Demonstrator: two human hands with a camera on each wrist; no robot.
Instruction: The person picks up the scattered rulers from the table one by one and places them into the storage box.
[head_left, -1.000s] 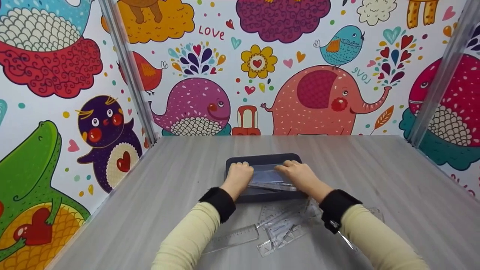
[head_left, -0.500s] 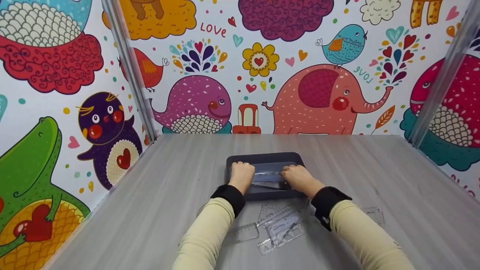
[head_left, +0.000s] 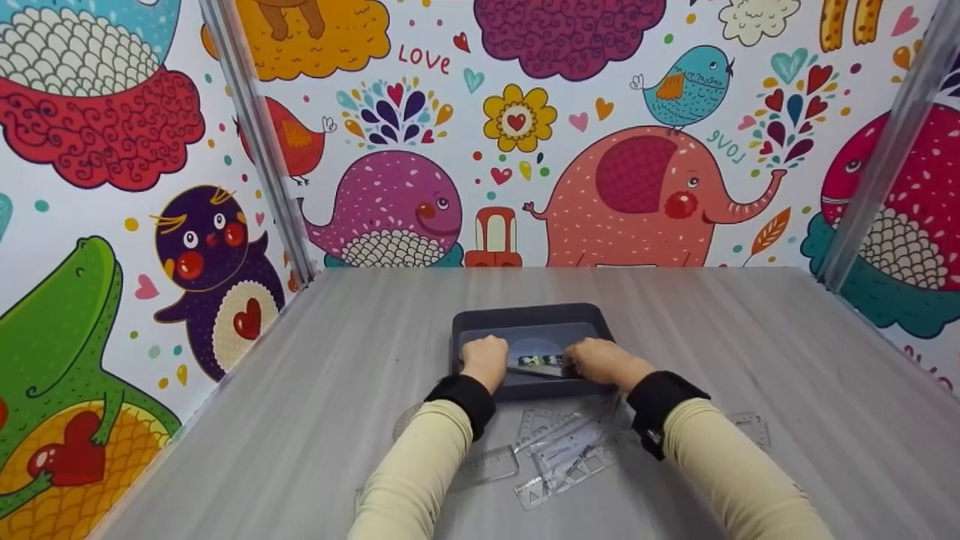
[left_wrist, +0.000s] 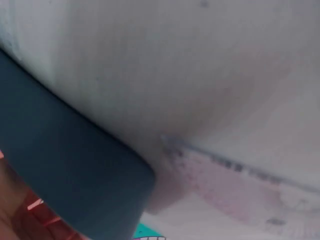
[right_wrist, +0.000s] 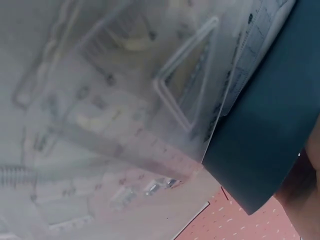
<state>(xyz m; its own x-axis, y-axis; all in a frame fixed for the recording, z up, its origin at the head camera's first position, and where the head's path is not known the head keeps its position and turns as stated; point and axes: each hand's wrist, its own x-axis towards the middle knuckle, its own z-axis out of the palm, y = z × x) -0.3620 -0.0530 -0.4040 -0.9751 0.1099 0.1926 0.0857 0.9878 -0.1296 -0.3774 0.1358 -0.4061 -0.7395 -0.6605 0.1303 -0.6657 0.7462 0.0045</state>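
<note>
Left hand [head_left: 484,360]: over the left part of a dark tray [head_left: 531,315], fingers curled round the left end of a clear ruler [head_left: 541,366]. Right hand [head_left: 604,359]: over the right part of the tray, fingers curled round the right end of the same ruler. Ruler: held level between both hands, inside the tray outline near its front edge; contact with the tray floor cannot be told. Tray: flat on the grey table [head_left: 750,352], near the middle, long side facing the person. Loose heap of clear drawing tools [head_left: 559,450] (straight rulers, set squares): on the table just in front of the tray, between the two forearms. Clear protractor [head_left: 406,421]: on the table beside the left forearm. Both wrist views: blurred; dark tray edge [right_wrist: 270,135] and clear tools [right_wrist: 125,125] visible only.
</note>
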